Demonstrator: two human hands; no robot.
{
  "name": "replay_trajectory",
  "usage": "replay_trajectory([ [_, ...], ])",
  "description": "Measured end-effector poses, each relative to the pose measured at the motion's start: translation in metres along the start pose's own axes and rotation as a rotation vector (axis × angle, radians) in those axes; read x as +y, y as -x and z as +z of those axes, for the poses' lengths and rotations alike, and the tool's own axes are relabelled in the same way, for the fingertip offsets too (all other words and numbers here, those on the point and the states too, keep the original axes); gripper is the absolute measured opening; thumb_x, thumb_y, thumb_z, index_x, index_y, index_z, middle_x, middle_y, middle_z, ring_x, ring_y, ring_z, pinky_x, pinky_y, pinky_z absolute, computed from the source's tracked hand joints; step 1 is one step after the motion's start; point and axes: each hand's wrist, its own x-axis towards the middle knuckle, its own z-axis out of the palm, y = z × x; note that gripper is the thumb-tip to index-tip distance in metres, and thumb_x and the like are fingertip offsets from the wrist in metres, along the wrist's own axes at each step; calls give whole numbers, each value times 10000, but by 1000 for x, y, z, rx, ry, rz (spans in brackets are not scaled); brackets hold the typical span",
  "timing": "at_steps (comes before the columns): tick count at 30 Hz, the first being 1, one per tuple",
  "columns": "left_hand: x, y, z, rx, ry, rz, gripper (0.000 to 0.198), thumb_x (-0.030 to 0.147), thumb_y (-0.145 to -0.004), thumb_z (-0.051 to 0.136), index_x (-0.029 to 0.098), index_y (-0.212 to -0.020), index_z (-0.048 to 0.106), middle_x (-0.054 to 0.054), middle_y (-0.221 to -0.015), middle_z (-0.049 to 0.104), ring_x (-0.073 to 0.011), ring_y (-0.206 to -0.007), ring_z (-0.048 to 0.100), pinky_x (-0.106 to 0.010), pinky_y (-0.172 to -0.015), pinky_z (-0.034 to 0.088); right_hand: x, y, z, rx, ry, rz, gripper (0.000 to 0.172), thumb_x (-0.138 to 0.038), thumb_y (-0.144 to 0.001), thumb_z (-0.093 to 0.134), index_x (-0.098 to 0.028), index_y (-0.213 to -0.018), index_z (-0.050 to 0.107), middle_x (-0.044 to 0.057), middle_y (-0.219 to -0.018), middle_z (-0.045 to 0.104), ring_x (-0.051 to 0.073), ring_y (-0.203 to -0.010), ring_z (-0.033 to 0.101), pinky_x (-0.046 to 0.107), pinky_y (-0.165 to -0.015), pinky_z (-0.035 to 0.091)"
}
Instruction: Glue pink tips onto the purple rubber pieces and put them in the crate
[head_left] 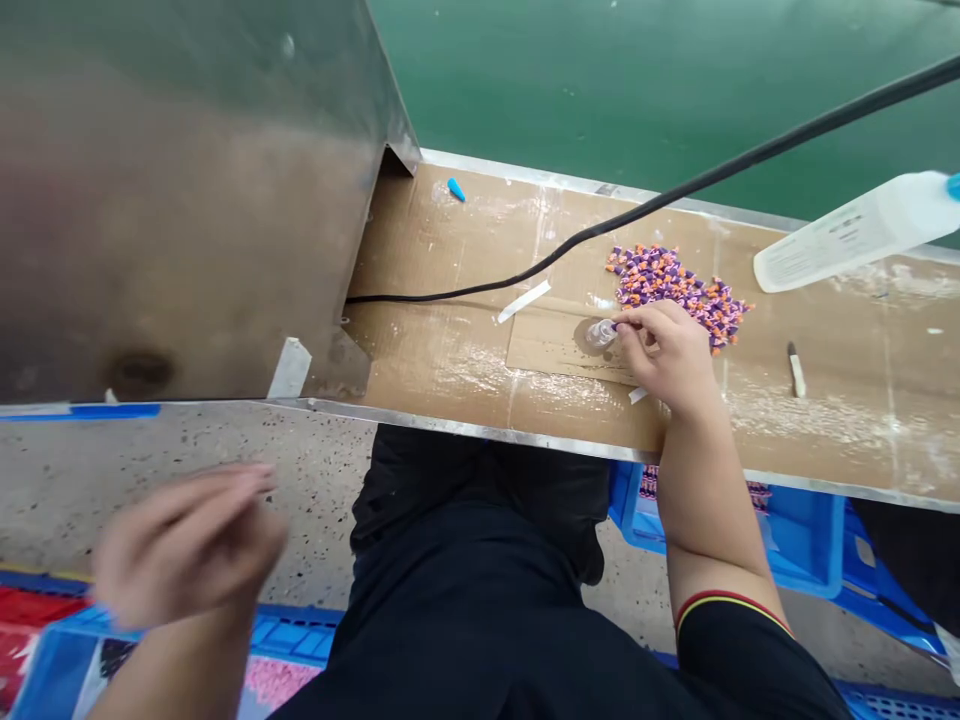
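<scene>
My right hand (670, 355) is over the cardboard-covered bench, thumb and forefinger pinched on a small purple piece. That piece meets the mouth of a small clear container (601, 334), which rests on a cardboard strip (551, 345). Just behind the hand lies a heap of small purple, pink and orange pieces (656, 275). Away from the bench, my left hand (191, 545) hangs above the floor and blue crates at lower left. Motion smears its fingers, so whether they hold anything is unclear.
A black cable (570, 245) crosses the bench. At left rises a large metal housing (187, 200). A white plastic bottle (847, 230) leans at right, near a small brush-like tool (796, 370). A blue cap (456, 189) lies at the back. Blue crates (806, 535) sit below.
</scene>
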Motion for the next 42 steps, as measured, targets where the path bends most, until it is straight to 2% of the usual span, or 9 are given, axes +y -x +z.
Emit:
replay_trajectory([
  [3, 12, 12, 29, 103, -107, 192, 853, 1, -891, 693, 550, -1544, 680, 13, -1018, 863, -220, -746, 818, -384, -658, 751, -1, -1, 2, 20, 32, -30, 193, -336, -1093, 595, -277, -1030, 767, 80, -987, 791, 268, -936, 727, 443, -909, 595],
  [8, 26, -4, 107, 38, 227, 267, 626, 4, -1001, 708, 338, -1531, 722, -56, -1139, 841, -154, -879, 837, -253, -785, 738, -2, -3, 7, 120, 95, -155, 151, -261, -1057, 634, -276, -949, 738, 60, -919, 772, 266, -889, 708, 442, -845, 585],
  [12, 37, -25, 150, 47, 596, 71, 473, 29, -1041, 692, 303, -1413, 792, -32, -1097, 828, -72, -766, 770, -170, -710, 680, -3, -1, 5, 205, 33, -223, 105, -214, -1043, 667, -271, -1001, 745, 42, -938, 777, 241, -874, 715, 411, -819, 578],
  [17, 52, -37, 184, 28, 892, -147, 220, 174, -1078, 716, 248, -1219, 869, -64, -1013, 837, -112, -827, 806, -194, -733, 691, -5, 0, 5, 177, 41, -252, 117, -209, -1072, 638, -272, -1059, 736, 50, -993, 783, 245, -941, 736, 414, -853, 587],
  [26, 61, -42, 206, -64, 1121, -492, 276, 404, -1019, 847, 183, -1184, 862, -68, -904, 837, -145, -828, 828, -226, -754, 704, -5, -1, 10, 127, 74, -219, 108, -218, -1068, 632, -276, -1039, 719, 60, -980, 751, 260, -939, 699, 447, -872, 577],
  [30, 56, -41, 211, -36, 1112, -428, 266, 403, -1024, 837, 245, -1232, 886, -66, -976, 835, -137, -841, 813, -223, -711, 691, -5, -1, 9, 149, 74, -171, 114, -246, -1059, 634, -269, -1018, 738, 67, -983, 774, 257, -941, 721, 443, -851, 594],
  [35, 52, -39, 214, -8, 1047, -372, 209, 350, -1034, 820, 262, -1205, 900, -81, -1030, 814, -103, -814, 757, -186, -686, 652, -15, 5, 3, 352, 30, -80, 139, -310, -1059, 662, -262, -1027, 789, 59, -957, 805, 214, -833, 728, 380, -729, 602],
  [38, 50, -39, 215, 2, 1014, -359, 215, 368, -1056, 795, 275, -1222, 895, -78, -1043, 799, -103, -820, 744, -193, -699, 659, -38, 16, 11, 460, -149, -23, 113, -300, -1064, 692, -257, -1045, 795, 43, -948, 807, 186, -803, 756, 333, -679, 617],
  [42, 46, -37, 216, 4, 967, -290, 279, 396, -1121, 702, 300, -1332, 855, -65, -1068, 768, -89, -811, 742, -218, -765, 690, -90, 38, 52, 539, -549, 109, 97, -325, -1097, 709, -266, -1115, 785, 22, -943, 820, 167, -777, 818, 281, -605, 644],
])
